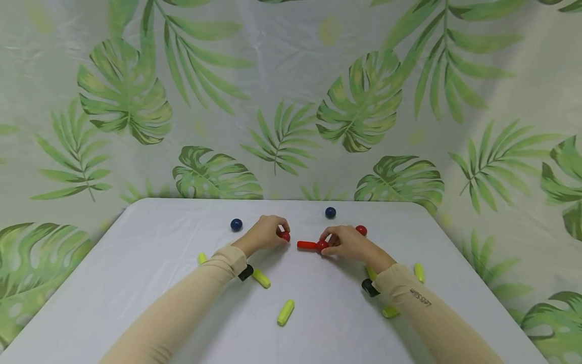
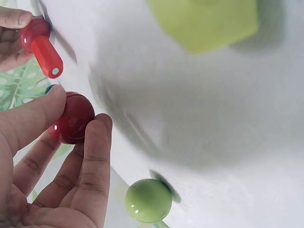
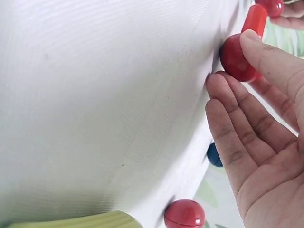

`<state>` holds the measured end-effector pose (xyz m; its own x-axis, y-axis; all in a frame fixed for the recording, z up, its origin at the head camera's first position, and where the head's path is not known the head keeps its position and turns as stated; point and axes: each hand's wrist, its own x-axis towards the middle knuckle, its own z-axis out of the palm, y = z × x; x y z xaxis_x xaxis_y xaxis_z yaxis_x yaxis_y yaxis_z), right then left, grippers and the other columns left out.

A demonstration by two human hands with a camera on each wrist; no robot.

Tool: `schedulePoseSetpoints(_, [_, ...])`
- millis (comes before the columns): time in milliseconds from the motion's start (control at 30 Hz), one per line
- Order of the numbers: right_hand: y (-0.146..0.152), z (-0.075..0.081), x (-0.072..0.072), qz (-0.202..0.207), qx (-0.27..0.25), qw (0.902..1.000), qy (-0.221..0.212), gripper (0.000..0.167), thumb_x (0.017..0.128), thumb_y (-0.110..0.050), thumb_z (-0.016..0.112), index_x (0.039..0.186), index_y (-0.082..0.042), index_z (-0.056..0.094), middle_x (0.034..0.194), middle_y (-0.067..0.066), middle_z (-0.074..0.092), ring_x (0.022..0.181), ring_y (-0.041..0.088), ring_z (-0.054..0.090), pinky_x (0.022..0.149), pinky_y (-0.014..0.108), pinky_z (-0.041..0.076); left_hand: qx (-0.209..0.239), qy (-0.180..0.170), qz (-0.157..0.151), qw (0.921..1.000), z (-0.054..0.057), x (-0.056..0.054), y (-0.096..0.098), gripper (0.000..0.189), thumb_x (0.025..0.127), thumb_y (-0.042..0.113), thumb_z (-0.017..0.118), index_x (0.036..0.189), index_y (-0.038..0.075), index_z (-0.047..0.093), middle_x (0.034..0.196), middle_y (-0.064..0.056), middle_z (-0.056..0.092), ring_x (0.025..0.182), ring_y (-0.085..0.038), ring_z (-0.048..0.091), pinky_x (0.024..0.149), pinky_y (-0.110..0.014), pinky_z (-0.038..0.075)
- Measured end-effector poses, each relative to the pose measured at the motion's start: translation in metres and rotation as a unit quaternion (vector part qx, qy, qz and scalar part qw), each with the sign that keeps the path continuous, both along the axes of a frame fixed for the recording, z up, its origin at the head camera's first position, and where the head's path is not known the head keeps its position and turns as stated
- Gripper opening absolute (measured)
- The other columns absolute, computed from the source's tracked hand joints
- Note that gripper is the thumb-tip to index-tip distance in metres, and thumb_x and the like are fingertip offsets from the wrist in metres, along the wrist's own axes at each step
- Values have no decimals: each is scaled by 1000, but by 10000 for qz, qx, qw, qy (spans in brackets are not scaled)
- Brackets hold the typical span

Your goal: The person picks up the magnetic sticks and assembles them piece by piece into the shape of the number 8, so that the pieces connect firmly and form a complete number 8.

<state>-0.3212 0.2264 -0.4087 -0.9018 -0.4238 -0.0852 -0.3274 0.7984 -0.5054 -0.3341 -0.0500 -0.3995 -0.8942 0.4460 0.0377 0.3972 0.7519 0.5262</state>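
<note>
In the head view, the left hand (image 1: 268, 231) is near the middle of the frame, with thumb and fingers pinching a red ball (image 1: 284, 236). Right of it, the right hand (image 1: 347, 241) grips a second red ball (image 1: 322, 246) between thumb and fingers, and a red stick (image 1: 306, 245) points left from that ball. A third red ball (image 1: 361, 230) sits just behind the right hand. Two dark blue balls (image 1: 236, 225) lie farther back on the white table (image 1: 150, 253), left and right of centre. Yellow-green sticks (image 1: 285, 312) are scattered in the lower half, some partly hidden by the forearms.

In the left wrist view, the left hand fills the lower left, its thumb and fingertips on the first red ball. At upper left, the right hand holds the second ball, the stick slanting down from it. A green ball (image 2: 148, 200) rests at bottom centre.

In the right wrist view, the right hand is at right, its thumb pressed to the second ball; the other fingers are only slightly bent. The stick rises above that ball toward the first one at the top right corner.
</note>
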Motion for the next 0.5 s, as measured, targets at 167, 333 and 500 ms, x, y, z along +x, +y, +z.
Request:
schedulePoseSetpoints(167, [-1,1,0,6,65,10000,44,30,95,-23,84,121,-13,74,97,2,73,83,14,62,75,27,53,139,-158,4,9998,-2,6,-1,22,89,10,88,107,12,76,96,-7,79,86,-16,68,76,-26,56])
schedulePoseSetpoints(333, [-3,2,-1,36,20,10000,40,28,95,-23,84,120,-14,74,95,2,73,80,14,62,73,27,52,120,-174,54,9998,-3,12,-1,22,90,12,88,108,13,77,98,-6,79,85,-16,68,75,-26,53])
schedulePoseSetpoints(500, [-5,3,-2,107,-12,9999,43,27,95,-22,84,118,-13,74,93,1,73,77,13,62,71,27,52,74,-178,79,9998,-5,14,0,22,90,15,88,109,15,77,101,-6,80,90,-16,67,78,-29,53])
